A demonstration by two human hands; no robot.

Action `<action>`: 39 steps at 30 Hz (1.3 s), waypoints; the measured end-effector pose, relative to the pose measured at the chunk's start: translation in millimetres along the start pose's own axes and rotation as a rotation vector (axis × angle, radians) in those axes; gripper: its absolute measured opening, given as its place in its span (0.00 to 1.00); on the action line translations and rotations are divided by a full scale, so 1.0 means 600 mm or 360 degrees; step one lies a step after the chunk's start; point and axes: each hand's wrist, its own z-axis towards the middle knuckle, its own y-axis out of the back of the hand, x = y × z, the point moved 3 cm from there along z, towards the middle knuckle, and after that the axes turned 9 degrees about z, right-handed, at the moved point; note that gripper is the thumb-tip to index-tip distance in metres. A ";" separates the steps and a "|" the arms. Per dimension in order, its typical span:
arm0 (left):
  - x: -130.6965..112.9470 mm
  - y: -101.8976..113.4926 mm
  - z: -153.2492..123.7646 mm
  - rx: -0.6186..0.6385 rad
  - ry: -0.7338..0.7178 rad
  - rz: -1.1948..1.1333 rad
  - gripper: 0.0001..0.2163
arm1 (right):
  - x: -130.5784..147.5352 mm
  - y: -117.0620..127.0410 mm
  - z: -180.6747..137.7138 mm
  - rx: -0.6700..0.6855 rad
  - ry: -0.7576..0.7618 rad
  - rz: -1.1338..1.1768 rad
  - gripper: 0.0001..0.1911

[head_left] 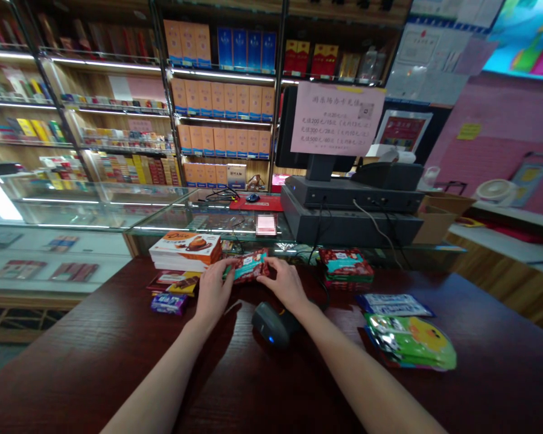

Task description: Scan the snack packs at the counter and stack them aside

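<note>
My left hand (pixel 213 288) and my right hand (pixel 286 283) both grip a red and teal snack packet (pixel 250 265), one hand at each end, just above the dark wooden counter (pixel 117 349). A black barcode scanner (pixel 271 324) with a blue light lies on the counter under my right forearm. An orange and white box (pixel 186 248) on a stack sits just left of my left hand. Small purple and brown candy packs (pixel 172 294) lie below that stack.
A stack of similar red and teal packets (pixel 345 266) lies at right, with a blue packet (pixel 393 305) and green bags (pixel 409 342) nearer. A black cash register (pixel 350 211) with monitor and pink notice stands behind. Glass display cases (pixel 72 217) and shelves fill the left.
</note>
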 end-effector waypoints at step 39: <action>-0.009 -0.008 -0.031 0.0342 -0.0321 0.0913 0.21 | -0.002 -0.053 0.045 0.0305 0.0027 -0.0401 0.20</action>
